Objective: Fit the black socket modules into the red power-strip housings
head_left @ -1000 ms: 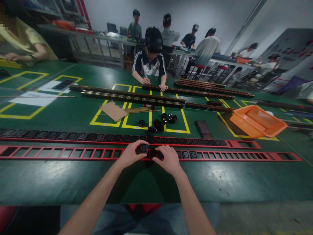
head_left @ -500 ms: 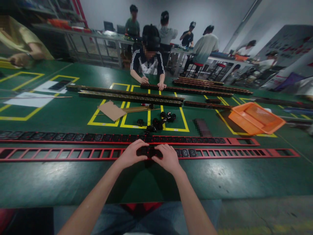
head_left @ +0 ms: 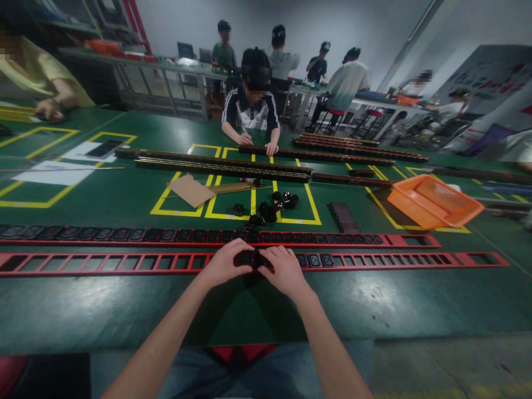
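Note:
In the head view, my left hand (head_left: pixel 226 264) is curled around a small black power socket (head_left: pixel 248 257) at the middle of the nearer red slotted strip (head_left: pixel 183 261). My right hand (head_left: pixel 285 268) closes on the same spot from the other side, its thumb and fingertips almost meeting the left ones. My fingers hide much of the socket, so how deep it sits in its slot is unclear. Just right of my right hand, a few black sockets (head_left: pixel 315 260) are seated in this strip. Behind it lies a second red strip (head_left: pixel 401 240), filled with a row of black sockets.
Loose black sockets (head_left: pixel 268 211) lie in a heap beyond the strips, near a piece of cardboard (head_left: pixel 190 190). An orange basket (head_left: pixel 436 200) stands at the right. Long dark rails (head_left: pixel 224 167) cross the table before a co-worker (head_left: pixel 251 105) holding a pen.
My hands stay at the same slot, with the fingers shifting slightly around the socket. At the far left, another person's hand has moved right and down.

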Demonstrator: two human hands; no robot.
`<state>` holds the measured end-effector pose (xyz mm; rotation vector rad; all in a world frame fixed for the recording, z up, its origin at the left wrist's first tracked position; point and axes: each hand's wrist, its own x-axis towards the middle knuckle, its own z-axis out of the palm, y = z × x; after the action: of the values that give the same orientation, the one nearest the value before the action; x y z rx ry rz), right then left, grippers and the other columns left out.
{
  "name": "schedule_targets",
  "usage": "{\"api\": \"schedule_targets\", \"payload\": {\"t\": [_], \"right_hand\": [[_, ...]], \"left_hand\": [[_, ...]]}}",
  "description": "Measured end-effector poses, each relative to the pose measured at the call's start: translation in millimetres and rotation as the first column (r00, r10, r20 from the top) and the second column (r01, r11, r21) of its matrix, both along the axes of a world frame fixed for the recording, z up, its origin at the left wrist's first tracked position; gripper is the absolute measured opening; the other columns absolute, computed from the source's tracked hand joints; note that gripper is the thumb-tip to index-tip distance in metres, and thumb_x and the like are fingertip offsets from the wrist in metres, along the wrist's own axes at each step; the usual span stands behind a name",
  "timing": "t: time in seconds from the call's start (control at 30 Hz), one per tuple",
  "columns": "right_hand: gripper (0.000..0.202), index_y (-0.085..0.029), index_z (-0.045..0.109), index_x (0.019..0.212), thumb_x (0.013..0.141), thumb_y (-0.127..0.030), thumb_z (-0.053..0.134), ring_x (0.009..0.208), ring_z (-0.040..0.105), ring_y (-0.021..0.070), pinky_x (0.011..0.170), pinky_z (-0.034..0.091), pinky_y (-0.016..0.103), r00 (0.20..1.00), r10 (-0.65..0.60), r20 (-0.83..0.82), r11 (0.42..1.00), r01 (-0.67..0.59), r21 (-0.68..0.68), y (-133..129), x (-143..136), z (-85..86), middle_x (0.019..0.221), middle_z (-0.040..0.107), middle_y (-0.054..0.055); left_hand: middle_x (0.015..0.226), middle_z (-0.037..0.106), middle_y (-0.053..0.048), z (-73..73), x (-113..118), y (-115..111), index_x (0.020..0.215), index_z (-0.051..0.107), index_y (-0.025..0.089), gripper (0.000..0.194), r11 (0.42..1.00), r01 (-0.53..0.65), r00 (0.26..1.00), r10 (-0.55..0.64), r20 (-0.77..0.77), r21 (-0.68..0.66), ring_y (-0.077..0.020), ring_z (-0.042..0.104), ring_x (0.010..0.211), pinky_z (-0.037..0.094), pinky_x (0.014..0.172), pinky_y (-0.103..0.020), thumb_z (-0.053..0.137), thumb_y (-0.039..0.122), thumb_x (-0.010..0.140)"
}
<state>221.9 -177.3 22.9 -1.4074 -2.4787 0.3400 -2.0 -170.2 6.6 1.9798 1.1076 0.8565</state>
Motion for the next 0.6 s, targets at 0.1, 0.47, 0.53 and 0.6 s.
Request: {"api": "schedule_targets", "payload": {"t": [0.1, 0.47, 0.53, 0.6], "right_hand": [[0.035, -0.027, 0.06, 0.124, 0.09, -0.031, 0.063, 0.107, 0.054, 0.025, 0.094, 0.037, 0.042, 0.999, 0.034, 0.032, 0.999, -0.034, 0.004, -0.8, -3.1, 1.2, 0.115, 0.065, 0.006], [0.032, -0.026, 0.062, 0.122, 0.091, -0.036, 0.063, 0.106, 0.054, 0.0228, 0.091, 0.038, 0.038, 0.998, 0.045, 0.038, 0.998, -0.043, -0.044, 5.2, -1.1, -0.5, 0.115, 0.066, 0.005], [0.032, -0.026, 0.062, 0.121, 0.09, -0.036, 0.064, 0.106, 0.054, 0.0225, 0.091, 0.038, 0.037, 0.998, 0.042, 0.035, 0.998, -0.041, -0.046, 5.5, -1.4, -0.3, 0.115, 0.066, 0.005], [0.032, -0.025, 0.063, 0.119, 0.089, -0.035, 0.065, 0.106, 0.055, 0.0227, 0.09, 0.038, 0.037, 0.999, 0.027, 0.03, 0.999, -0.025, -0.043, 5.0, -2.3, -0.6, 0.114, 0.066, 0.005]], "left_hand": [[0.109, 0.061, -0.005, -0.3, 0.1, 0.1, 0.113, 0.064, 0.025, 0.041, 1.0, -0.006, 1.0, 0.006, 0.007, -0.001, -0.0233, 0.059, 0.103, 0.048, 0.092, -0.038, 0.075, 0.033, 0.074], [0.11, 0.06, -0.005, -0.7, 0.1, -0.3, 0.114, 0.062, 0.024, 0.041, 1.0, -0.004, 1.0, 0.004, -0.027, -0.003, -0.022, 0.059, 0.103, 0.048, 0.091, -0.037, 0.074, 0.035, 0.077], [0.109, 0.06, -0.005, -0.6, 0.2, -0.4, 0.114, 0.063, 0.024, 0.04, 1.0, -0.006, 1.0, 0.006, -0.022, -0.003, -0.022, 0.059, 0.103, 0.048, 0.091, -0.037, 0.074, 0.034, 0.076], [0.109, 0.06, -0.005, -0.5, 0.4, -0.3, 0.113, 0.063, 0.024, 0.04, 1.0, -0.013, 1.0, 0.013, -0.015, 0.001, -0.0219, 0.059, 0.103, 0.048, 0.091, -0.037, 0.075, 0.034, 0.076]]}}
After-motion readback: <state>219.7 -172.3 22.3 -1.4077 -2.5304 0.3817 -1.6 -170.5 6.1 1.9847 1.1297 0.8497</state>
